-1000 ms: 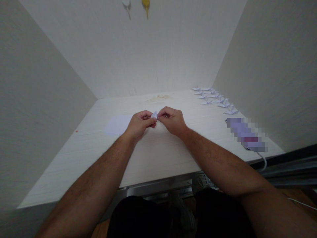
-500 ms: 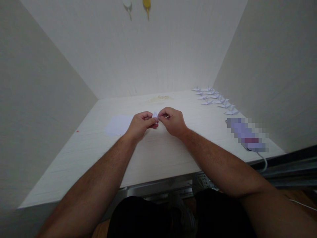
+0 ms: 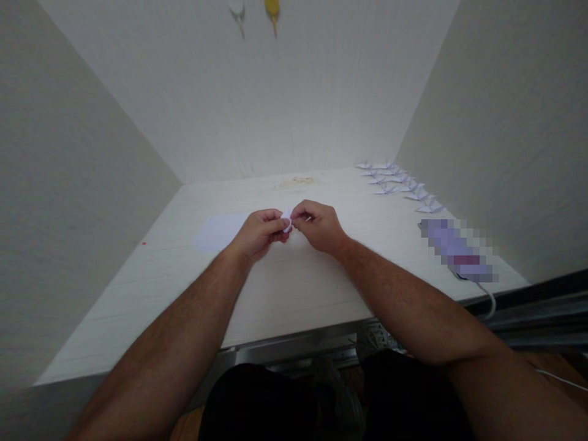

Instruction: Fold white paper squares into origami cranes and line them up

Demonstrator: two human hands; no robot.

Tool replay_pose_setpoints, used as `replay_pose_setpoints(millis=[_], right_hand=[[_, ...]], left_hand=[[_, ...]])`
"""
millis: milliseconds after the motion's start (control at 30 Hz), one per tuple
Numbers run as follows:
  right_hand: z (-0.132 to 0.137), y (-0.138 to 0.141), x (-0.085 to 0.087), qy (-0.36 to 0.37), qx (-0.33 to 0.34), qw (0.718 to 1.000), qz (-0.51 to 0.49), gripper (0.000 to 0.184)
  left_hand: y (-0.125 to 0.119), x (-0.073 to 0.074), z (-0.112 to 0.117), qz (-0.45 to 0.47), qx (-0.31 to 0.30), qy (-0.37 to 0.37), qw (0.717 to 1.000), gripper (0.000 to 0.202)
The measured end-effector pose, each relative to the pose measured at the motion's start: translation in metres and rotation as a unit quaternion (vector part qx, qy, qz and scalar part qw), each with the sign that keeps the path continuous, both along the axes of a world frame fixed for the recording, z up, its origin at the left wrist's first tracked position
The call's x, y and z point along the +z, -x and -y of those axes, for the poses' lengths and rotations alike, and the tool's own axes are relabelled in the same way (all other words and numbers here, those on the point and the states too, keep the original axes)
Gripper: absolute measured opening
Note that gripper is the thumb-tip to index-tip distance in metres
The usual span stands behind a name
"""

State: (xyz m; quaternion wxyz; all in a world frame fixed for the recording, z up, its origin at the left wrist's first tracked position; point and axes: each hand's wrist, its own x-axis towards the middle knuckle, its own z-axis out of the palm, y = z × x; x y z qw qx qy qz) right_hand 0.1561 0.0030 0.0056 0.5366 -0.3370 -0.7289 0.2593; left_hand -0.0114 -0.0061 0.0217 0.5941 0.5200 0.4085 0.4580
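Observation:
A small folded piece of white paper (image 3: pixel 286 215) is held between my two hands above the middle of the table. My left hand (image 3: pixel 261 234) pinches it from the left, thumb on top and fingers curled beneath. From the right, the thumb and forefinger of my right hand (image 3: pixel 320 225) grip its edge. Fingers cover much of the paper, so its exact shape is hard to make out. Flat white paper (image 3: pixel 217 231) lies on the table just left of my left hand.
Several folded paper cranes (image 3: pixel 397 179) stand in rows at the back right of the white table (image 3: pixel 294 294). A blurred-out phone-like device (image 3: pixel 454 248) with a white cable (image 3: pixel 490 301) lies at the right edge. Walls enclose the back and sides; two hooks (image 3: pixel 272 8) hang on the back wall.
The folded paper has turned and tilted slightly between my fingers. My left fingers have shifted a little to the left, and my right hand has moved slightly left and down.

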Motion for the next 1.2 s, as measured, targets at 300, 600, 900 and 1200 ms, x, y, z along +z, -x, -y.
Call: replay_pose_setpoints(millis=[300, 600, 900, 1200], right_hand=[[-0.0024, -0.0016, -0.0017, 0.067, 0.055, 0.995, -0.048, 0.003], [-0.0039, -0.001, -0.0025, 0.052, 0.035, 0.997, -0.05, 0.004], [-0.003, 0.0028, 0.0007, 0.068, -0.009, 0.996, -0.062, 0.006], [-0.0002, 0.0014, 0.0037, 0.036, -0.02, 0.998, -0.04, 0.002]], left_hand=[[0.002, -0.0005, -0.0009, -0.047, 0.0, -0.03, 0.998, 0.017], [-0.0005, -0.0057, -0.0027, -0.083, 0.053, -0.081, 0.992, 0.014], [-0.0035, 0.0001, 0.0017, -0.115, 0.106, -0.133, 0.979, 0.02], [-0.0062, 0.0033, 0.0051, -0.132, 0.109, -0.146, 0.975, 0.021]])
